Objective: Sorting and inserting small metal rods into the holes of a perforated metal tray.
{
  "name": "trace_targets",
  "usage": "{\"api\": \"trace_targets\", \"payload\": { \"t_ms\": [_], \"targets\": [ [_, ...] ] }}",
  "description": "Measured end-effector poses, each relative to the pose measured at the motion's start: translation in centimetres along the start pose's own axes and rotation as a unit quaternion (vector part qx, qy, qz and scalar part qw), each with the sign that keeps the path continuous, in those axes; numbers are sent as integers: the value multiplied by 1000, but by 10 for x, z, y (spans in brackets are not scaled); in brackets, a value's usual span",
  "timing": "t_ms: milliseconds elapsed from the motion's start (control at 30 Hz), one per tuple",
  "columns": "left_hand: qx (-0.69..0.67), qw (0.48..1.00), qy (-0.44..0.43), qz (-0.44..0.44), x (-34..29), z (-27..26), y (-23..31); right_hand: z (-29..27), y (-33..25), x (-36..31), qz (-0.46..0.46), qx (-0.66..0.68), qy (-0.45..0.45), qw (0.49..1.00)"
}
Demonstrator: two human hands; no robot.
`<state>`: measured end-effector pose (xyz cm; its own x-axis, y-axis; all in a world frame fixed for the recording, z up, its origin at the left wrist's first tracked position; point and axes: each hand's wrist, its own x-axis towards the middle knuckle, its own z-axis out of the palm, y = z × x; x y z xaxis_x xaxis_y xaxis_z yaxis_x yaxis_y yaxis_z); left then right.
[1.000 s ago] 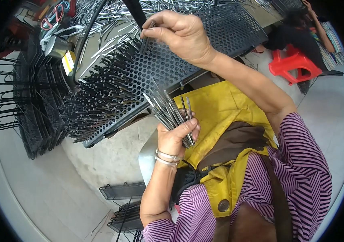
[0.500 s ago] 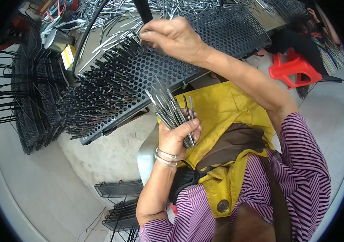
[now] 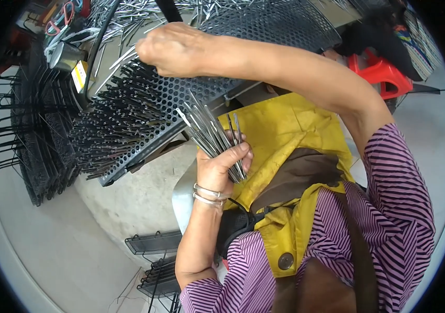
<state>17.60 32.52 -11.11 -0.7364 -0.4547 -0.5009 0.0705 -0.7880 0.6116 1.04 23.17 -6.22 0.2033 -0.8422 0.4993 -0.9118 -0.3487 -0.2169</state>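
My left hand [image 3: 221, 163] is wrapped round a bundle of thin silver metal rods [image 3: 206, 128], with flattened ends fanning out upward. A couple of rods stand apart from the bundle near the fingertips. My right hand [image 3: 173, 51] is closed over the perforated black rack [image 3: 188, 96], at the edge of the filled holes. Its fingertips are turned away and hidden, so what they hold does not show. Dark thin metal rods [image 3: 120, 117] stand packed in the left part of the rack.
Loose silver rods [image 3: 133, 15] lie heaped beyond the rack. A metal can [image 3: 67, 56] and a yellow-white box [image 3: 80, 75] stand at the far left, above stacked black wire racks [image 3: 45, 135]. A red stool [image 3: 384, 75] is at the right. A yellow apron [image 3: 295, 122] covers my lap.
My right hand has moved left and slightly down across the rack, its fingers now turned out of sight. My left hand keeps the bundle, shifted slightly up and left in the picture.
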Motion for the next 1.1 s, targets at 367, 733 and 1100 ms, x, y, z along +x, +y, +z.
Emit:
{"api": "trace_targets", "payload": {
  "t_ms": [367,733,1100],
  "targets": [
    [20,999,-34,8,-1,-5,-3,9,6,-1,92,0,-176,980],
    [27,997,-78,-8,-6,-2,1,-22,-18,-77,244,560,-156,776],
    [28,1000,-10,-4,0,-3,2,-25,11,-66,358,481,125,791]
  ]
}}
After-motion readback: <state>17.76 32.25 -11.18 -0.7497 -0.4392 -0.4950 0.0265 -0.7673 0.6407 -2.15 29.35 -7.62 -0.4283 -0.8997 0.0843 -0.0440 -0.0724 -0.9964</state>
